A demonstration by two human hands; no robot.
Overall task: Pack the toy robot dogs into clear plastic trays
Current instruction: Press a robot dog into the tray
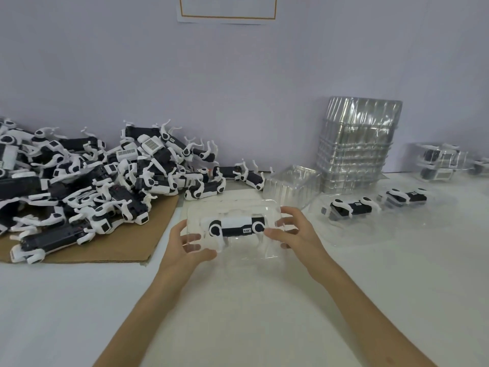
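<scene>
A black-and-white toy robot dog (235, 226) is lying on its side inside a clear plastic tray (238, 205), its legs pointing toward the viewer, at the centre of the view. The left hand (189, 245) is gripping the tray's 9 o'clock end with fingers and thumb curled around the edge, and the right hand (293, 231) is clasping the 3 o'clock end the same way. Whether the tray is resting on the white table (238, 313) or lifted off it cannot be told. At 9 to 10 o'clock, a heap of loose toy robot dogs (79, 181) is sprawling over a brown cardboard sheet (124, 247). At 1 o'clock, a single empty clear tray (291, 182) is sitting beside a tall stack of empty clear trays (357, 144). At 2 to 3 o'clock, two packed trays (349, 207) are lying side by side, each holding a dog.
</scene>
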